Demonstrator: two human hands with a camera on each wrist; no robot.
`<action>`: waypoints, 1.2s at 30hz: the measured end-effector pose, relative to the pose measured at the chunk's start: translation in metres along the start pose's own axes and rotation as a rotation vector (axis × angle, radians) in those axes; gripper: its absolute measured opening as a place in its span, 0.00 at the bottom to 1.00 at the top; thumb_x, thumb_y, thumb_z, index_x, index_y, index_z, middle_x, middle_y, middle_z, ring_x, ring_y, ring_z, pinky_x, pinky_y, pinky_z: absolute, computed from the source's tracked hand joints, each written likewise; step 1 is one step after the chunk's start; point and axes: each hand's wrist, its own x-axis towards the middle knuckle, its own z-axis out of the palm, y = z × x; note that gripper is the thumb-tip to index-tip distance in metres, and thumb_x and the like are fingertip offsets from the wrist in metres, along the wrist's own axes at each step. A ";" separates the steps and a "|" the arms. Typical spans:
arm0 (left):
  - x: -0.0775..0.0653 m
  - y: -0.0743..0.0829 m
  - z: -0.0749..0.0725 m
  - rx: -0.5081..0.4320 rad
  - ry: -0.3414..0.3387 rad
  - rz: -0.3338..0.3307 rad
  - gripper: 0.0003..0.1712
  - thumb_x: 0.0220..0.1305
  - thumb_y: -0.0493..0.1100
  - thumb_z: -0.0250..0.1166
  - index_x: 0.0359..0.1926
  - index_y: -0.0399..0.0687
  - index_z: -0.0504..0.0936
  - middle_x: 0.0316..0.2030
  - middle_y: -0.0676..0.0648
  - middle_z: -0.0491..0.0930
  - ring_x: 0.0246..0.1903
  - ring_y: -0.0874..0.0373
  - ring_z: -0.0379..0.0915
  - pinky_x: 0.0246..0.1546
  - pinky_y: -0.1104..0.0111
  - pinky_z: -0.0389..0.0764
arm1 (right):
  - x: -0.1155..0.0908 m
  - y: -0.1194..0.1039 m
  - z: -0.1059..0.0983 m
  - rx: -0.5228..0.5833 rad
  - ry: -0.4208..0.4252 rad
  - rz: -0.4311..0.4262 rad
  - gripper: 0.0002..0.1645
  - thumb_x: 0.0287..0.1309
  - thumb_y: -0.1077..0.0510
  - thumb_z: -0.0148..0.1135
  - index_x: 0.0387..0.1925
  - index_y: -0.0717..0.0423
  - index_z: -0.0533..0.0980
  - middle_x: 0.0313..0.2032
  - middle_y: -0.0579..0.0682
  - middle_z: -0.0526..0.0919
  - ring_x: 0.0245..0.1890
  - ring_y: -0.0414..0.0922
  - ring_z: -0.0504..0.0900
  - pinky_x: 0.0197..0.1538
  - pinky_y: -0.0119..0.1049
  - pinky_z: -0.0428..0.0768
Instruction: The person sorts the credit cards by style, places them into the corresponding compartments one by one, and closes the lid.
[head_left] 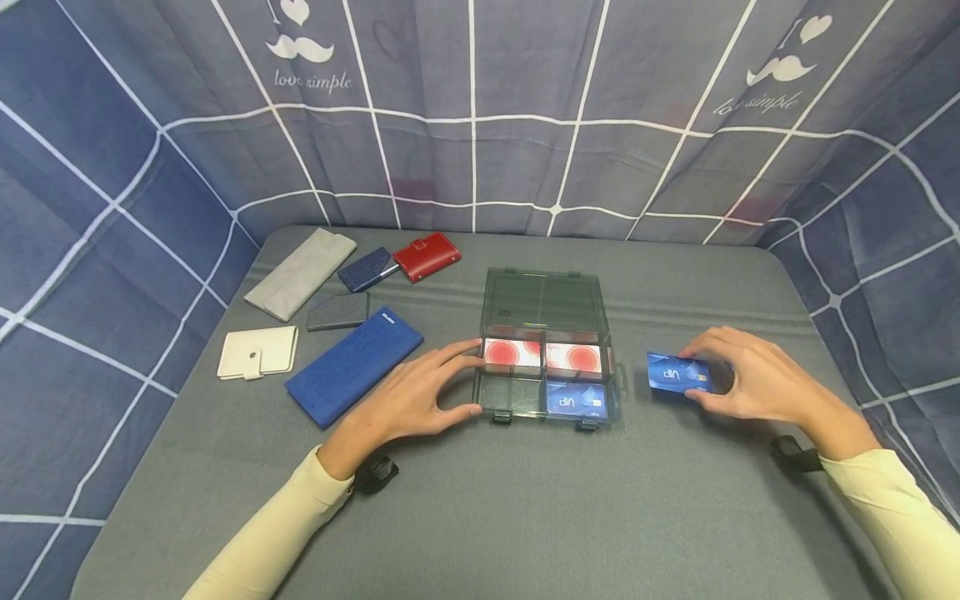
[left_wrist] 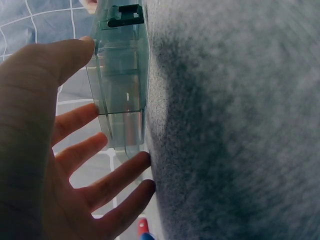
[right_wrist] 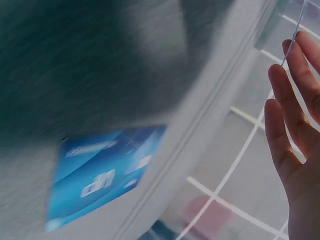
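Note:
My right hand point(head_left: 757, 379) pinches a blue VIP card point(head_left: 675, 372) between thumb and fingers, right of the box. The right wrist view shows a clear card edge point(right_wrist: 294, 42) at the fingertips, and another blue card point(right_wrist: 102, 175) lying on the cloth. A dark green see-through divided box point(head_left: 543, 300) lies with its lid folded back. Red-and-white cards point(head_left: 512, 353) fill both rear compartments; a blue VIP card point(head_left: 576, 401) lies in the front right one. Fingers extended, my left hand point(head_left: 412, 392) touches the box's left side with thumb and fingertips.
Left of the box lie a long blue wallet point(head_left: 354, 367), a cream card holder point(head_left: 258, 352), a grey envelope wallet point(head_left: 302, 273), a dark grey holder point(head_left: 339, 311), a navy holder point(head_left: 365, 269) and a red holder point(head_left: 427, 256). A checked curtain point(head_left: 420, 158) encloses the table.

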 end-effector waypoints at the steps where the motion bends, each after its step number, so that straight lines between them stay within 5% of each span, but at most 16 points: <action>1: 0.000 0.000 0.000 0.001 0.000 0.000 0.38 0.67 0.68 0.72 0.72 0.59 0.79 0.80 0.54 0.65 0.70 0.46 0.75 0.63 0.45 0.79 | 0.003 -0.003 -0.001 -0.001 0.000 -0.002 0.36 0.31 0.49 0.89 0.49 0.40 0.87 0.47 0.35 0.87 0.49 0.44 0.86 0.51 0.41 0.74; 21: 0.000 -0.001 0.001 0.007 0.013 0.012 0.39 0.67 0.69 0.72 0.73 0.60 0.79 0.80 0.54 0.66 0.69 0.47 0.76 0.62 0.46 0.80 | 0.064 -0.057 0.014 0.001 -0.021 -0.117 0.30 0.46 0.43 0.81 0.52 0.46 0.87 0.47 0.43 0.87 0.50 0.51 0.86 0.50 0.56 0.83; 36: -0.001 -0.003 0.002 0.009 0.005 0.009 0.39 0.68 0.69 0.71 0.73 0.59 0.79 0.81 0.54 0.65 0.70 0.47 0.75 0.63 0.46 0.79 | 0.101 -0.110 0.041 -0.012 -0.090 -0.200 0.30 0.49 0.38 0.79 0.51 0.48 0.86 0.45 0.44 0.85 0.45 0.47 0.83 0.47 0.48 0.81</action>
